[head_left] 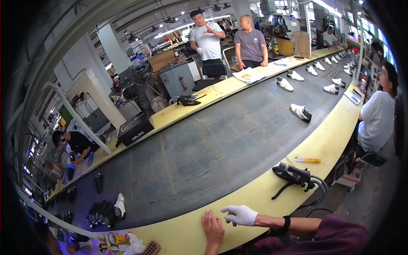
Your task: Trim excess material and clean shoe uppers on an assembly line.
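My left hand is bare and lies on the pale yellow bench edge, its fingers stretched out. Just to its right is my right hand, in a white glove, held over the same bench edge with its fingers loosely bent and apart. Neither hand holds anything. Farther right along the bench rests a black handheld tool with a hose. Behind it lies a small yellow-handled tool, perhaps a cutter. A white shoe sits on the dark conveyor belt beyond my hands.
More white shoes line the belt's far right. Dark shoe pieces and a white shoe are at the lower left. A black box stands on the far bench. Two people stand or sit across; a person in white sits right.
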Demonstrator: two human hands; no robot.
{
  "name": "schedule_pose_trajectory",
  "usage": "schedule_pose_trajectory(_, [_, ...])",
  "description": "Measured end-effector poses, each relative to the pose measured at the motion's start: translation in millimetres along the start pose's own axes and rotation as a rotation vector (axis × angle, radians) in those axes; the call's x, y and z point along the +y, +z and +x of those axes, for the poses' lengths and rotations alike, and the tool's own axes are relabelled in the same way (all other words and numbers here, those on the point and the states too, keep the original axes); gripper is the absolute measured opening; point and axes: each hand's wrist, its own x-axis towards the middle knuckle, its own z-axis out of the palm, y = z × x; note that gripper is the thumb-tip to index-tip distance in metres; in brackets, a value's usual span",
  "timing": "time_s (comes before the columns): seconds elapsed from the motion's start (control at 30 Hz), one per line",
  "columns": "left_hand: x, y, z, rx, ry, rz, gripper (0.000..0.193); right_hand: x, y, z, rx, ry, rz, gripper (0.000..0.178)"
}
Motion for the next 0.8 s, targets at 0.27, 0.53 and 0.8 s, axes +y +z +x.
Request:
schedule_pose_trajectory(0.27, [-3, 0, -8, -0.001, -0.002, 0.003, 0.022, 0, 9, -8, -0.034, 0.013, -0.028, 0.047])
schedule_pose_trajectory(0.53, [-6, -7, 0, -0.027, 0.050, -0.024, 0.022, -6, -9, 1, 0.020, -0.058, 0.009, 0.054])
schedule_pose_trajectory(0.8, [-7, 15, -2, -0.003, 0.132, -0.023, 0.024, -196, -140, 104, 0.155, -0.439, 0.558, 0.060])
